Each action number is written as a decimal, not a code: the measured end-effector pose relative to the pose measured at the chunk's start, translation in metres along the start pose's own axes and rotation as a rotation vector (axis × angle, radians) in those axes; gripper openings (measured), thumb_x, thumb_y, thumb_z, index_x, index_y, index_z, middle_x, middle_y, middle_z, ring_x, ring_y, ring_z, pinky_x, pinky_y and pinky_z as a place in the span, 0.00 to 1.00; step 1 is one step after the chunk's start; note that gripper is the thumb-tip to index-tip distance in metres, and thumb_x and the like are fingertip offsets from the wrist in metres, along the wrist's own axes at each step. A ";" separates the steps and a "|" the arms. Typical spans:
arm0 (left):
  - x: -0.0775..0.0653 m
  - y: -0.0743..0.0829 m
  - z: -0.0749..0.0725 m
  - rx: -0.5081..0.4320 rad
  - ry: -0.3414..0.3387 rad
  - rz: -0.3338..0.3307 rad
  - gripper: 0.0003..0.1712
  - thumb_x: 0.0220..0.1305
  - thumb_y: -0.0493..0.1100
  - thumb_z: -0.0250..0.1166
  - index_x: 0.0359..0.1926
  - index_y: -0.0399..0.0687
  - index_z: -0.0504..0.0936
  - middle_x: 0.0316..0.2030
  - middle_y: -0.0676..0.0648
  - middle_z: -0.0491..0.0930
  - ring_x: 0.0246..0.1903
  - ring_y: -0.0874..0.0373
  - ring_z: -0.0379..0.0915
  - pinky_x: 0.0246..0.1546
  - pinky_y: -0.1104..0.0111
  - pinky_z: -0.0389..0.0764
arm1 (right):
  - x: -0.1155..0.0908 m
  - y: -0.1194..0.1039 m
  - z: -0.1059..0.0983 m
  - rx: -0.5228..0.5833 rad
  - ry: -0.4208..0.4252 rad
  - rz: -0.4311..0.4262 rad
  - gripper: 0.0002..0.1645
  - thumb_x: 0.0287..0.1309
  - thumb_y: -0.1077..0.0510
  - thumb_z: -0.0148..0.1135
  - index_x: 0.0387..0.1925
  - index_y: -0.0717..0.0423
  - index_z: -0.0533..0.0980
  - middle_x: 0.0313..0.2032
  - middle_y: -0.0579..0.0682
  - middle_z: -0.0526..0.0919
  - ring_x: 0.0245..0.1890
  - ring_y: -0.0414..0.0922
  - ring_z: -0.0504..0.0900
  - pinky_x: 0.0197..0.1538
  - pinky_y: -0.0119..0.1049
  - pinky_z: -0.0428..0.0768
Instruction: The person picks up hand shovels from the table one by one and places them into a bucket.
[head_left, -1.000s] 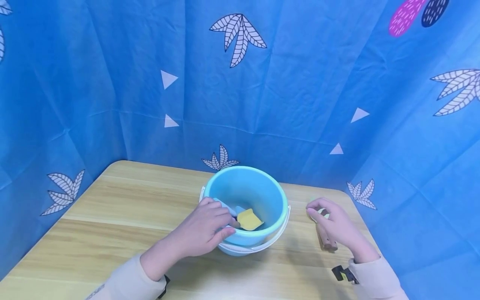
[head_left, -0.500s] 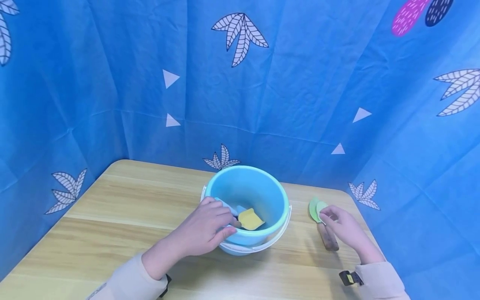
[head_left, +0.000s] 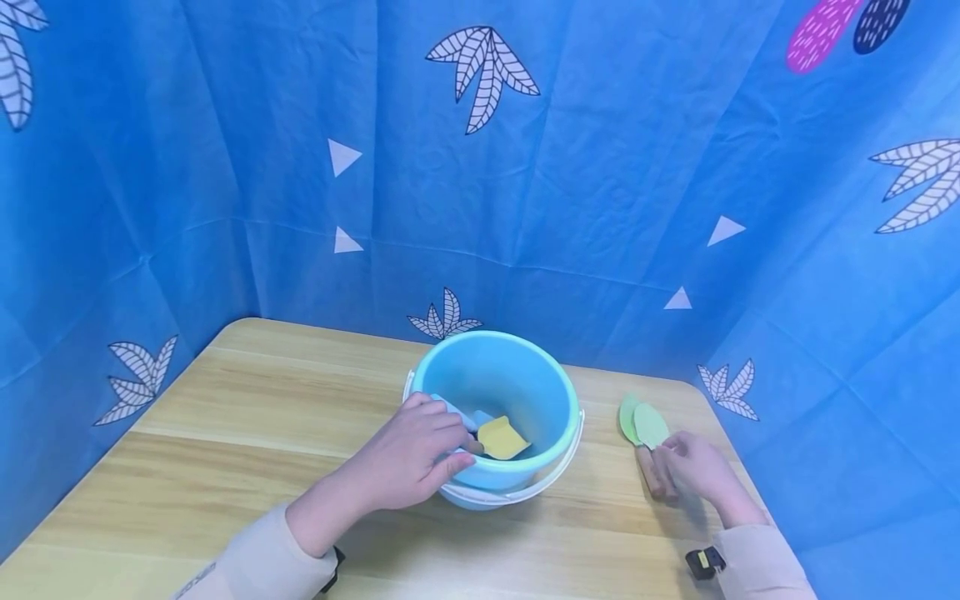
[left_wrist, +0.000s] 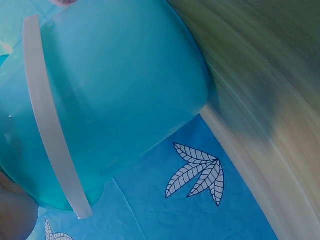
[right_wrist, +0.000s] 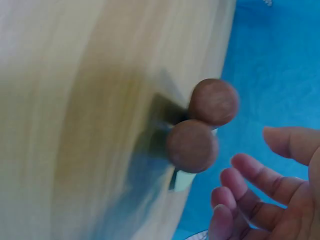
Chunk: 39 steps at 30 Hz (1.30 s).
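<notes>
Down slid the right hand (head_left: 701, 471) from the green trowels' blades (head_left: 651, 427) to beside their wooden handles (right_wrist: 192, 146), bringing those within reach on the desk (head_left: 300, 400), its grip loosely parted and empty, while the left hand (head_left: 412, 458) gripped the blue bucket's rim (head_left: 562, 450).

Head view: bright, even, cool-toned; soft shadow on the table (head_left: 262, 408) at the near side of the bucket (head_left: 513, 379), pale sheen nearer. Left wrist view: dimmer, hazy. Right wrist view: soft, grain blurred, dark shadow beside the wooden handles (right_wrist: 192, 146).
</notes>
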<state>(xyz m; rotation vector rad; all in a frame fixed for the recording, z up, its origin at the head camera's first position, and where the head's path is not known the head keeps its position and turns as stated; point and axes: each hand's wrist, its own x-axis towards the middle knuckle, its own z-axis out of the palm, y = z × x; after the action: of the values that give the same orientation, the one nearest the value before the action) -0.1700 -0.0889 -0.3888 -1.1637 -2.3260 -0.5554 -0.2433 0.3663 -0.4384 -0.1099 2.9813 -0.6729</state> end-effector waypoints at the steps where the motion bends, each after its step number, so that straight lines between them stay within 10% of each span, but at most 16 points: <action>1: 0.000 0.000 0.000 0.002 0.002 0.002 0.13 0.69 0.55 0.48 0.41 0.60 0.77 0.38 0.62 0.78 0.43 0.66 0.67 0.49 0.64 0.63 | 0.001 0.003 0.001 -0.003 -0.013 0.014 0.27 0.62 0.41 0.50 0.44 0.63 0.71 0.37 0.57 0.79 0.38 0.54 0.76 0.41 0.52 0.74; 39: 0.000 0.000 0.002 -0.010 -0.012 -0.021 0.14 0.69 0.56 0.47 0.39 0.61 0.77 0.36 0.64 0.77 0.42 0.67 0.66 0.47 0.63 0.63 | 0.002 0.014 0.014 -0.042 -0.211 0.108 0.35 0.67 0.36 0.38 0.16 0.57 0.70 0.12 0.51 0.72 0.19 0.47 0.69 0.28 0.40 0.67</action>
<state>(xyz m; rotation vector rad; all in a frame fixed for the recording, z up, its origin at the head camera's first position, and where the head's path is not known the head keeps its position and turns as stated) -0.1704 -0.0882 -0.3907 -1.1510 -2.3509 -0.5702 -0.2450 0.3725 -0.4576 -0.0211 2.7765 -0.5496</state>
